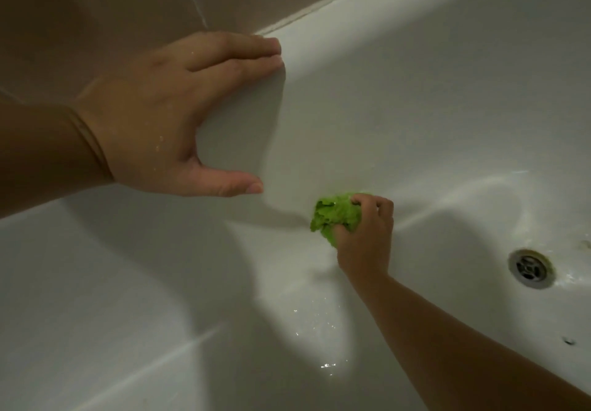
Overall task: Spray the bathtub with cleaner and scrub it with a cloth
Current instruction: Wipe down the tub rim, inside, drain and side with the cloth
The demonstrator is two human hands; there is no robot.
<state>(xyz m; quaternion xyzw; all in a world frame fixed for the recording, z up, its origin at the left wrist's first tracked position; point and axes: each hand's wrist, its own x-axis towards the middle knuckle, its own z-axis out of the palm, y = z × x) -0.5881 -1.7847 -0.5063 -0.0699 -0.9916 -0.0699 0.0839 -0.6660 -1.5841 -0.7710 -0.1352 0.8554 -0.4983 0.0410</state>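
The right hand (364, 234) has its fingers curled tight around the green cloth (335, 215), bunched and pressed on the bathtub (415, 106) where wall curves into floor. The drain (531, 268) lies to this hand's right, low on the floor, so I judge the scrubbing goes that way. The left hand (172, 113), fingers straight, rests on the rim above, farther from the cloth.

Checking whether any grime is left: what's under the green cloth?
The right hand presses the bunched green cloth against the white bathtub wall. The patch beneath is covered, so grime there cannot be seen.
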